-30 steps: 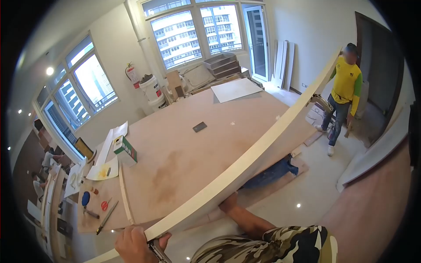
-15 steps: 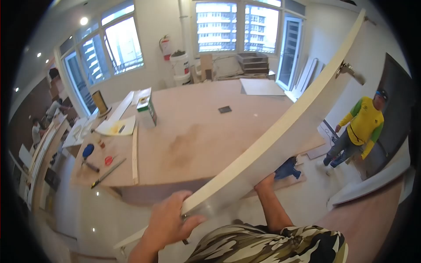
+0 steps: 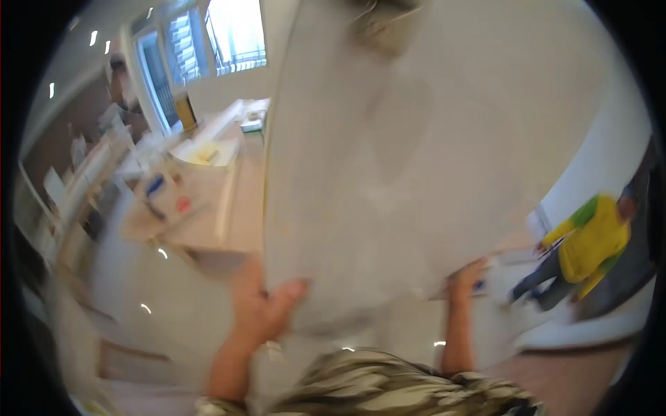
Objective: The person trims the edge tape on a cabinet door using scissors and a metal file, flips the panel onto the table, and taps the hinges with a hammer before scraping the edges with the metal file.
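A large pale cabinet door (image 3: pixel 402 208) fills the middle of the head view, its broad face toward me. Metal hinge hardware (image 3: pixel 386 28) shows, blurred, near the top of that face. My left hand (image 3: pixel 262 305) grips the door's lower left edge, thumb over the near face and fingers out of sight behind it. At the lower right edge my right hand (image 3: pixel 466 275) is closed on the door, its fingers partly hidden. Motion blur softens the whole picture.
Behind the door on the left stands a worktable (image 3: pixel 201 232) with a red tape (image 3: pixel 183 203), a blue item (image 3: pixel 155 184) and a white-topped can (image 3: pixel 254 121). A person in a yellow and green shirt (image 3: pixel 590 236) stands at right. Other people are blurred at far left.
The door has swung from edge-on and slanting to facing me broadly, now covering most of the table. Both hands still hold it, and my right hand has shifted to its right edge.
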Available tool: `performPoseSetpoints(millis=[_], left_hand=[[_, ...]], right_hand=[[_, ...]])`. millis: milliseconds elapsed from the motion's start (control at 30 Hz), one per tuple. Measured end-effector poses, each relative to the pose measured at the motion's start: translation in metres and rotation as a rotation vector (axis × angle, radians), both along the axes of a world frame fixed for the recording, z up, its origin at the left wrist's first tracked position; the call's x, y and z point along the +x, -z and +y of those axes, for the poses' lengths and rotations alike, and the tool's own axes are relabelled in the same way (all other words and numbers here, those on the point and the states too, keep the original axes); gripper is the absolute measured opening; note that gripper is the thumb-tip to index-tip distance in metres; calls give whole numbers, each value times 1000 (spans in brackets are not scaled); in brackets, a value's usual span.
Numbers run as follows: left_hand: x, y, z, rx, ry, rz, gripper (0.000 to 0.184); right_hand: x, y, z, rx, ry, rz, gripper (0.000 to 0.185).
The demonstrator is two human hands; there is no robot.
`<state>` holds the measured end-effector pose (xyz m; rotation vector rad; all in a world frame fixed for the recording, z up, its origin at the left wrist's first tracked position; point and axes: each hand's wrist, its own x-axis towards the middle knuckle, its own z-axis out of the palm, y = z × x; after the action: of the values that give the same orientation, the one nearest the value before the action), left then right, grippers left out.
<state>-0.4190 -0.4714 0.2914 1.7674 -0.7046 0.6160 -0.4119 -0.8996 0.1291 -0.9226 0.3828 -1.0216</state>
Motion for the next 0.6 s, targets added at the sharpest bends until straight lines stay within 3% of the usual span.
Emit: performPoseSetpoints(millis=[67, 133, 167, 267, 333, 400, 433, 467, 533, 600], left_hand=[[-6, 7, 19, -82, 68, 122, 43], [12, 14, 20, -322, 97, 196, 49], [17, 22, 24, -372, 91, 193, 51], [33, 43, 28, -529, 109, 193, 55], [52, 28, 10, -636, 97, 257, 58], [76, 39, -7, -685, -34, 362, 60], [83, 35, -22, -757, 18, 405, 62], [90, 32, -36, -831, 68, 449, 63], [111, 3, -26, -1110, 418, 525, 67], [127, 11, -57, -1184, 406, 581, 71]], right_hand=[[-58, 21, 17, -9, 88, 79, 68], [-31, -20, 5, 47, 236, 190, 69], [-32, -38, 9, -20, 167, 62, 69], [-30, -71, 2, -225, 228, 57, 68], [-12, -124, -23, -273, 202, 120, 66], [17, -162, -68, -277, 167, 110, 64], [32, -175, -97, -269, 158, 58, 62], [50, -181, -122, -364, 222, 176, 61], [89, -210, -115, -690, 444, 380, 60], [119, -232, -126, -796, 566, 455, 64]])
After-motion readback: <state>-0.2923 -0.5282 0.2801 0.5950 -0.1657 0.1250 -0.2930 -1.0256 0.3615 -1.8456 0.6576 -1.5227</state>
